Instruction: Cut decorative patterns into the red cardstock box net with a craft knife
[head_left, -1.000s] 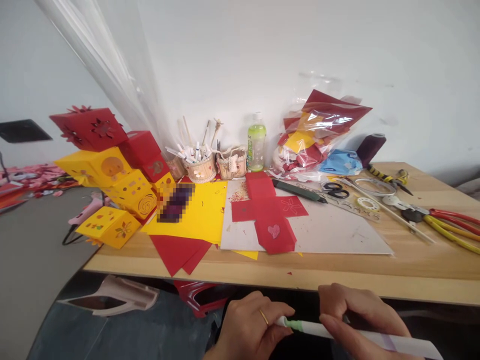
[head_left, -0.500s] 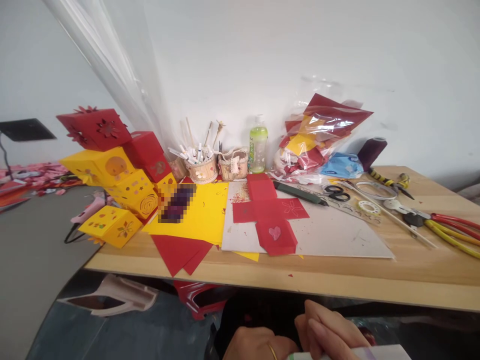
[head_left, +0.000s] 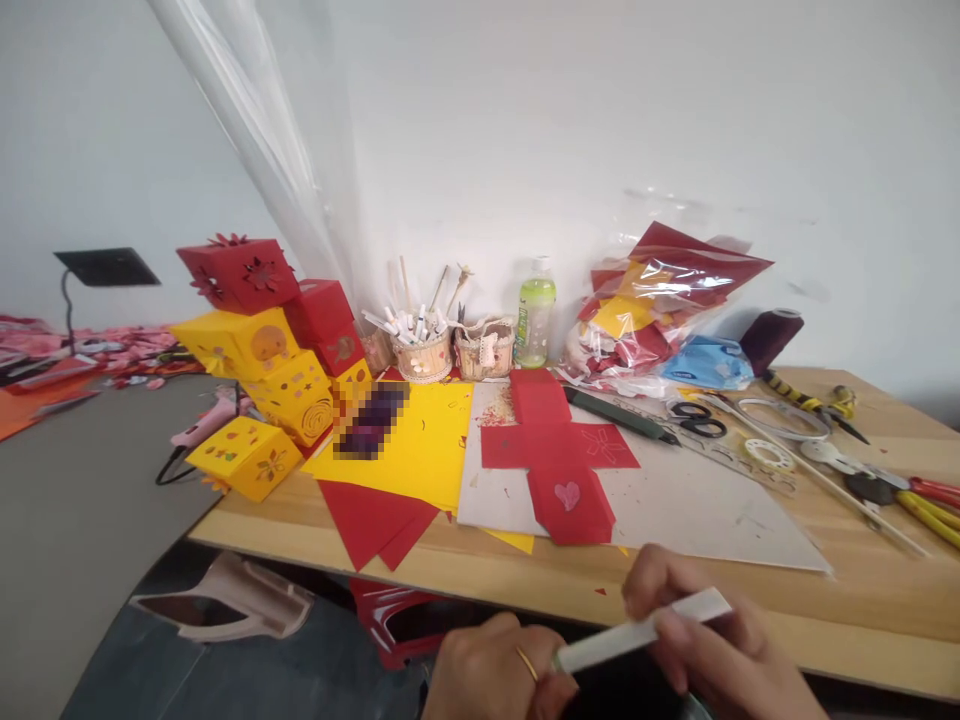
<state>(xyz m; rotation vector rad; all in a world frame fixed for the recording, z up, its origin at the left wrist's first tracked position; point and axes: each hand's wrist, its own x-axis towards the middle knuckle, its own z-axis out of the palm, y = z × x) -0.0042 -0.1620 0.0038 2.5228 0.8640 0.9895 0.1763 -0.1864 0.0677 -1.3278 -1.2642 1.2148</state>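
Note:
In front of the table's edge my left hand, with a gold ring on one finger, is closed around the greenish end of a slim white bar-shaped thing. My right hand grips the bar's other end between thumb and fingers. The bar slants up to the right; its kind cannot be made out. Beyond the hands lies a red paper cutout shaped like a cross, with a heart on one flap and a petal outline on another. It rests on a pale board.
Stacked red and yellow paper boxes stand at the left. Beside them lie yellow sheets. Pen baskets and a green bottle line the wall. A green cutter, scissors and pliers lie at the right.
Both hands and the white bar have risen into fuller view, and the bar now shows its narrow side. My right hand has shifted right, away from the left. The view has moved slightly.

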